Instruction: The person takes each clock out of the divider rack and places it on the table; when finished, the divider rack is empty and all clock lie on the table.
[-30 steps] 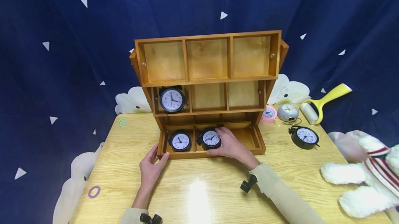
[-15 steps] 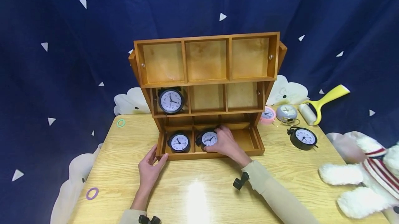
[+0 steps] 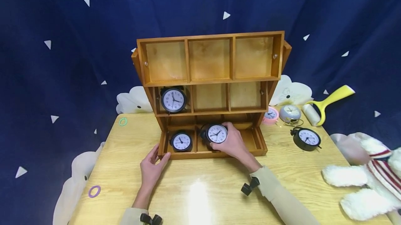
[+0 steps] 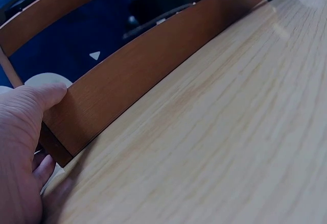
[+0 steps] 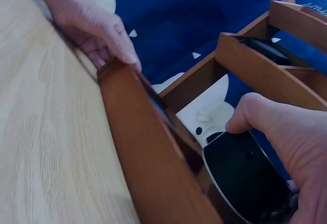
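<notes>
In the head view, a three-tier wooden rack (image 3: 210,82) with compartments stands on the table. My right hand (image 3: 233,143) holds a black alarm clock (image 3: 217,133) by its rim, over the middle compartment of the bottom tier; the right wrist view shows the thumb against the dark case (image 5: 245,170). At the rack's front left corner, my left hand (image 3: 151,169) grips the wood, with the thumb on the front board (image 4: 127,71) in the left wrist view. Another black alarm clock (image 3: 181,142) sits in the bottom left compartment. A third black clock (image 3: 173,100) stands in the middle tier's left compartment.
Right of the rack lie a pink clock (image 3: 270,115), a grey clock (image 3: 290,112), a black alarm clock (image 3: 308,138) and a yellow-handled lint roller (image 3: 332,99). A plush toy (image 3: 372,176) is at far right. Green (image 3: 123,121) and purple (image 3: 94,191) rings lie left.
My right hand has raised the black alarm clock slightly and shifted it to the right within the bottom tier's middle compartment area. My left hand stays on the rack corner.
</notes>
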Motion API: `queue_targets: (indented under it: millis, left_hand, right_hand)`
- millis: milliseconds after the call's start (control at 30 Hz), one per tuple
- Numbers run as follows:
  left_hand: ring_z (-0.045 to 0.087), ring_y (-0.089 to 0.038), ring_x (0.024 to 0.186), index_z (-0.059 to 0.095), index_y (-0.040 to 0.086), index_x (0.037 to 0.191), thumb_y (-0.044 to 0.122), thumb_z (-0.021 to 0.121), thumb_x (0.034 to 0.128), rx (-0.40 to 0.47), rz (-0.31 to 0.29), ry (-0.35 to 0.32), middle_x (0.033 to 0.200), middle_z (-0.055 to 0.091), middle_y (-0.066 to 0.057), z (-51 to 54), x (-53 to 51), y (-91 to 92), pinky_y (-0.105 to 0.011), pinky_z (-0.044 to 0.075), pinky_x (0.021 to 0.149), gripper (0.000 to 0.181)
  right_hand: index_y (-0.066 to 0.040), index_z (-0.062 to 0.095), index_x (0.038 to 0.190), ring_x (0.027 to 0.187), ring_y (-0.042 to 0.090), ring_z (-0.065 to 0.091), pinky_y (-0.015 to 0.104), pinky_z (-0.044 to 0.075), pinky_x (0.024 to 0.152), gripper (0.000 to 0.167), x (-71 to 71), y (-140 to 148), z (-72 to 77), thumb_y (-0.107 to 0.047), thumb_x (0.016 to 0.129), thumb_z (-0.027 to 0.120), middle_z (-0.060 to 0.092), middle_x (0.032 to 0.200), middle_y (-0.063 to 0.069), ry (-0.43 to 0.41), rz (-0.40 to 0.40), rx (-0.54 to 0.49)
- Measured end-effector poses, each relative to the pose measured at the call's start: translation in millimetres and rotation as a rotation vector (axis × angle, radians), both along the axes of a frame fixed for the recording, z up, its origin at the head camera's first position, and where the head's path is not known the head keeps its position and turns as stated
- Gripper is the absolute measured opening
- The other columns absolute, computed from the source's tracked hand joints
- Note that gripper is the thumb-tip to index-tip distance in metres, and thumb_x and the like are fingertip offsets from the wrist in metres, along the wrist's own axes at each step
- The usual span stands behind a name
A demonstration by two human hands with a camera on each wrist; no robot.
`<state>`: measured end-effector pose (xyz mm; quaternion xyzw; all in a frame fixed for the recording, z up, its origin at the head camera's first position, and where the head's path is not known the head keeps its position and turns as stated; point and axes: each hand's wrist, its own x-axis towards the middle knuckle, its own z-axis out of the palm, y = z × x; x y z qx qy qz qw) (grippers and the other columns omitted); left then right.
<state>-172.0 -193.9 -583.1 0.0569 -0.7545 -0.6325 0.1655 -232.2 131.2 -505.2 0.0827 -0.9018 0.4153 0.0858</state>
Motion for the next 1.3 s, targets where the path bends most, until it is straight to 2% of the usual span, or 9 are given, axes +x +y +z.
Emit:
queue_targets:
  millis: [100, 433, 667, 833, 933, 1133, 1300]
  left_hand:
    - [0.062, -0.030, 0.130, 0.061, 0.000, 0.144, 0.015, 0.089, 0.0851, 0.016, -0.007, 0.015, 0.140, 0.064, -0.020, -1.2, -1.0, 1.1, -0.009, 0.052, 0.094, 0.067]
    - [0.061, -0.030, 0.131, 0.060, 0.000, 0.144, 0.014, 0.090, 0.0845, 0.042, -0.007, 0.010, 0.142, 0.062, -0.020, -0.8, -1.1, 2.7, -0.011, 0.051, 0.096, 0.068]
    - [0.062, -0.030, 0.130, 0.061, 0.000, 0.143, 0.014, 0.089, 0.0847, 0.027, -0.009, 0.016, 0.140, 0.064, -0.020, 0.2, -0.5, 0.8, -0.010, 0.051, 0.095, 0.067]
    - [0.062, -0.029, 0.130, 0.062, 0.001, 0.143, 0.015, 0.089, 0.0854, 0.017, -0.016, 0.021, 0.140, 0.065, -0.019, -0.3, 1.1, -2.2, -0.008, 0.051, 0.093, 0.065]
    - [0.061, -0.029, 0.131, 0.062, 0.001, 0.143, 0.015, 0.089, 0.0853, 0.028, -0.014, 0.012, 0.140, 0.064, -0.019, -0.6, 1.6, -1.8, -0.009, 0.050, 0.095, 0.065]
    - [0.061, -0.028, 0.132, 0.061, 0.001, 0.144, 0.017, 0.089, 0.0855, 0.037, -0.010, 0.006, 0.141, 0.063, -0.019, 0.5, 0.2, -0.1, -0.010, 0.049, 0.098, 0.066]
    - [0.060, -0.029, 0.133, 0.061, 0.001, 0.144, 0.017, 0.088, 0.0864, 0.021, -0.012, 0.014, 0.143, 0.062, -0.020, 1.4, -1.6, -1.1, -0.008, 0.049, 0.096, 0.066]
  right_hand:
    - [-0.006, 0.055, 0.132, 0.101, 0.032, 0.068, 0.048, 0.060, 0.085, 0.087, 5.5, 8, 3.6, -0.032, 0.060, 0.096, 0.070, 0.116, 0.015, 0.025, -0.017, -0.044]
    - [-0.009, 0.061, 0.131, 0.100, 0.030, 0.070, 0.047, 0.056, 0.082, 0.083, 24.9, 37, 2.6, -0.037, 0.063, 0.099, 0.074, 0.112, 0.011, 0.152, -0.081, -0.077]
    - [-0.009, 0.061, 0.133, 0.103, 0.035, 0.068, 0.048, 0.054, 0.083, 0.085, 39.5, 62, 4.5, -0.037, 0.064, 0.100, 0.072, 0.117, 0.015, 0.128, -0.184, -0.095]
    - [-0.006, 0.062, 0.130, 0.099, 0.034, 0.068, 0.047, 0.053, 0.084, 0.080, 47.7, 81, 2.8, -0.030, 0.065, 0.100, 0.073, 0.113, 0.018, 0.166, -0.261, -0.118]
    - [-0.004, 0.062, 0.130, 0.100, 0.032, 0.068, 0.040, 0.053, 0.083, 0.079, 51.1, 93, 3.2, -0.026, 0.065, 0.100, 0.073, 0.115, 0.019, 0.191, -0.305, -0.110]
    - [0.001, 0.060, 0.131, 0.098, 0.028, 0.066, 0.014, 0.044, 0.077, 0.079, 60.2, 115, 7.1, -0.023, 0.067, 0.098, 0.072, 0.115, 0.021, 0.226, -0.406, -0.109]
    - [0.004, 0.060, 0.130, 0.097, 0.021, 0.061, 0.010, 0.041, 0.076, 0.076, 66.3, 130, 8.3, -0.021, 0.068, 0.097, 0.072, 0.114, 0.022, 0.244, -0.501, -0.149]
